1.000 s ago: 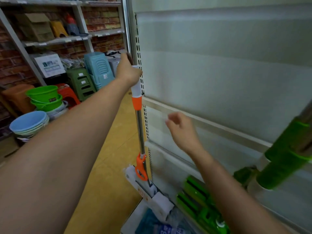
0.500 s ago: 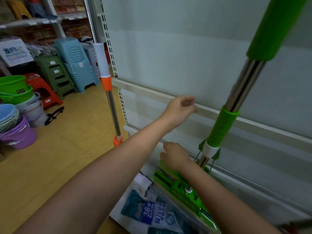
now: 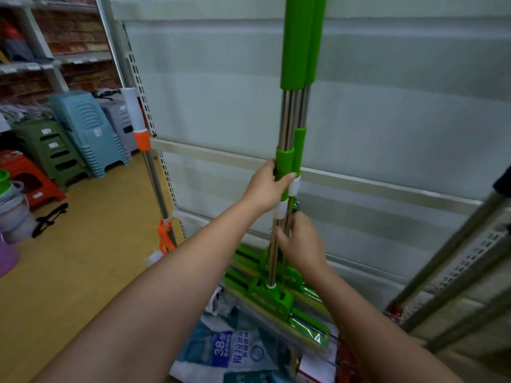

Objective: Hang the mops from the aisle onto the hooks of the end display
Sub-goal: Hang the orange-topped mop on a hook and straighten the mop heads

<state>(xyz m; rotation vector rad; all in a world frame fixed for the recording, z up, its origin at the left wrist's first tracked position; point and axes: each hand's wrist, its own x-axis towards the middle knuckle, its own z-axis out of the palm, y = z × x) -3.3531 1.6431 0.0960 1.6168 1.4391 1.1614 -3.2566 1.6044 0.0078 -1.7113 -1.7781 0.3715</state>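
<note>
My left hand (image 3: 266,186) curls around the green plastic sleeve of two upright green-and-steel squeeze mops (image 3: 293,111), thumb across the front. My right hand (image 3: 301,241) pinches their steel shafts lower down, against the pale end display panel (image 3: 387,120). Half a second ago, neither hand held them. The orange-and-white mop (image 3: 143,150) leans left.

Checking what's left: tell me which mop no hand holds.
The orange-and-white mop leaning on the display upright, left of the green mops both hands grip.

Dim, flat, greenish indoor light; soft shadows; overall softness; wide-angle bending at edges; right edge blurred.
</note>
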